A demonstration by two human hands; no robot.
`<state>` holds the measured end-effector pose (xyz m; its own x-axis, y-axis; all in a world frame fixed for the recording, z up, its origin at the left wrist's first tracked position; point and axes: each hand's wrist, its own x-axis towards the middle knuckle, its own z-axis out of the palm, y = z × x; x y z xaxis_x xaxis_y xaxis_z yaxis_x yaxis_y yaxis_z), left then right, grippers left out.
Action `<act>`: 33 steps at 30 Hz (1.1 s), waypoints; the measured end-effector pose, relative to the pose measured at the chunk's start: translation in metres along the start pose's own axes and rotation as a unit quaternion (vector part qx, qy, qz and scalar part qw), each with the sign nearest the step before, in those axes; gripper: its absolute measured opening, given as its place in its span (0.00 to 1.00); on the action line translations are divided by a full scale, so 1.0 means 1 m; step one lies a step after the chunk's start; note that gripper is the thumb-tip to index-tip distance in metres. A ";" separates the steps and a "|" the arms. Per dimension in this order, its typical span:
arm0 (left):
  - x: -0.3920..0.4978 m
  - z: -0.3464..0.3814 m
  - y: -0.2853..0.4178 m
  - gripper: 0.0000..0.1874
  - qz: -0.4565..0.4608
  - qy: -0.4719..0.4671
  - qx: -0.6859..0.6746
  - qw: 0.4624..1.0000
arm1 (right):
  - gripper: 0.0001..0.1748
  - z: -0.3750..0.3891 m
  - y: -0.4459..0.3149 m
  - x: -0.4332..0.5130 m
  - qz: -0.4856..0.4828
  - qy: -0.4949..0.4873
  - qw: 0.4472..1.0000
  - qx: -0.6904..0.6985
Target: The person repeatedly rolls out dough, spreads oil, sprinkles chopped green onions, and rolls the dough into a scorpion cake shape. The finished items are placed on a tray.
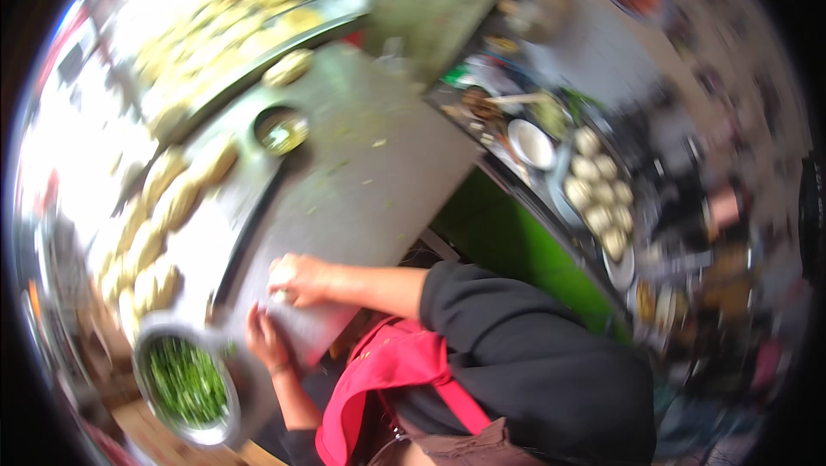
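My right hand point(300, 280) is curled into a loose fist over the metal worktop point(348, 188). A small pale piece point(282, 296), perhaps dough, shows under its fingers, blurred. Close by, nearer the worktop's front edge, my left hand point(263, 339) is held with its fingers apart and nothing visible in it. A metal bowl of chopped greens point(187, 382) stands beside the left hand. Past both hands lies a long black-handled ladle or small pan point(282, 132), with yellowish liquid in its round bowl. Several twisted dough pieces point(174, 201) are lined up on the left.
Behind a raised metal edge point(258, 72) lie many yellowish pieces point(226, 20). One more dough piece point(288, 67) sits at the worktop's far end. Across a green floor point(503, 240), a side counter holds a white bowl point(531, 144) and a tray of round dough balls point(600, 192).
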<state>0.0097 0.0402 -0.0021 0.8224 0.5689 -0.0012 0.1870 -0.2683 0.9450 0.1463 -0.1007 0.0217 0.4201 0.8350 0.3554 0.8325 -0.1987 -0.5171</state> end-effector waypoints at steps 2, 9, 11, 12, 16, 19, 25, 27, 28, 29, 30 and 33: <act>-0.005 0.007 0.010 0.17 0.054 -0.015 -0.033 0.998 | 0.13 0.002 -0.003 -0.003 0.075 -0.018 0.997 -0.023; -0.017 0.056 0.051 0.17 0.128 -0.067 -0.018 0.989 | 0.35 -0.019 -0.013 -0.019 0.254 -0.071 0.965 0.002; -0.012 0.058 0.054 0.09 0.216 -0.015 0.140 0.966 | 0.48 -0.025 -0.010 -0.025 0.212 -0.106 0.971 0.025; -0.011 0.057 0.052 0.08 0.230 -0.017 0.142 0.963 | 0.48 -0.027 -0.008 -0.028 0.199 -0.121 0.972 0.007; -0.004 0.039 0.025 0.06 0.135 0.020 0.041 0.990 | 0.36 -0.021 -0.002 -0.030 0.171 -0.096 0.980 -0.014; -0.003 0.011 -0.001 0.12 0.048 0.035 -0.042 0.997 | 0.29 -0.019 0.008 -0.029 0.209 -0.050 0.976 0.045; -0.003 -0.012 -0.038 0.22 -0.056 0.015 -0.016 0.998 | 0.38 -0.129 0.042 -0.107 0.318 0.154 0.690 0.632; -0.003 0.001 -0.036 0.24 0.046 0.047 0.049 0.997 | 0.37 -0.207 0.050 -0.166 0.227 0.205 0.612 0.729; -0.003 0.011 -0.032 0.23 0.068 0.051 0.043 0.995 | 0.36 -0.250 0.052 -0.198 0.204 0.250 0.616 0.718; -0.002 0.021 -0.026 0.23 0.083 0.054 0.038 0.994 | 0.36 -0.293 0.053 -0.228 0.167 0.288 0.612 0.718; -0.002 0.031 -0.018 0.23 0.098 0.051 0.063 0.992 | 0.34 -0.335 0.053 -0.261 0.154 0.338 0.643 0.670; -0.008 0.071 0.004 0.22 0.118 0.027 0.068 0.990 | 0.34 -0.457 0.060 -0.350 0.181 0.447 0.714 0.507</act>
<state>0.0422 -0.0201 -0.0213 0.8220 0.5185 0.2355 0.0668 -0.4985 0.8643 0.2140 -0.6394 0.2219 0.9817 0.0710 0.1769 0.1123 0.5345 -0.8377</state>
